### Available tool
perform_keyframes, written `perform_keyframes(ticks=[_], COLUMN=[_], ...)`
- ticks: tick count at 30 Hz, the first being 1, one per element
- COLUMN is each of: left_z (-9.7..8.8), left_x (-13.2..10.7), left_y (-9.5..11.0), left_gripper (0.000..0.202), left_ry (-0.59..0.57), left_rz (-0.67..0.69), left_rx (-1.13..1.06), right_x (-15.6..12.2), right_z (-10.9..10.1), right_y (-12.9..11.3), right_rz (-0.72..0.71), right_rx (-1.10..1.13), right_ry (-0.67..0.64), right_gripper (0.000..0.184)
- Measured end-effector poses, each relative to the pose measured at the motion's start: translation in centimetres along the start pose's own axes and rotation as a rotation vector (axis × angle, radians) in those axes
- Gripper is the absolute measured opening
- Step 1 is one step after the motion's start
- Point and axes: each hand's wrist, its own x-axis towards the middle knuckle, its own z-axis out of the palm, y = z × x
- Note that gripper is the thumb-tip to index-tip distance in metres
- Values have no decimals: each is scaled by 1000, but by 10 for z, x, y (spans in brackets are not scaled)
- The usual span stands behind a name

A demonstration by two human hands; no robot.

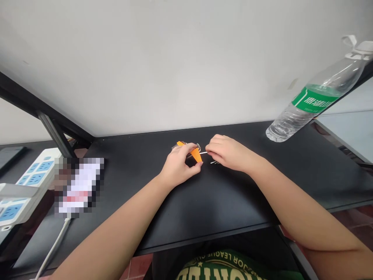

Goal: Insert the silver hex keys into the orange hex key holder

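Note:
Over the middle of a black table (221, 194), my left hand (179, 165) is closed around an orange holder (196, 154) with thin metal rods, maybe hex keys, sticking out of it. My right hand (227, 152) sits just to the right, fingers pinched on a thin silver rod (204, 153) that points toward the holder. More thin rod ends (215, 162) show under my right hand, near the table top.
A clear water bottle (314, 99) with a green label stands at the table's back right. A white power strip (21, 184) lies at the left, with a blurred-out object (78, 184) and a white cable (55, 245) beside it. A white wall rises behind.

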Motion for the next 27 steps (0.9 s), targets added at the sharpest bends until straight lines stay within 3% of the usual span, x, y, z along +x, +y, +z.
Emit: perform_keyframes(ticks=[6,10,15,17,21,27], left_z=[1,3,3,2,0,-2], left_x=[0,-1,-2,-2,-2,0], left_y=[3,1,-3,-3,0,3], left_gripper=[55,43,39,38,36,33], left_ry=[-65,-23,41,51,75,71], left_rz=[17,-9,-6,15,65,109], left_rx=[-18,-80,-69,-44,26,90], right_x=[3,5,0,0,6,18], right_z=[4,8,6,6,15,26], right_y=[-10,-14,-7,-5,-12,-24], right_rz=[-11,7,253,331,464,546], right_rx=[-30,90,334,432,789,725], right_ry=[-23,74,277,223,109,126], right_gripper=[21,18,21,11,17,25])
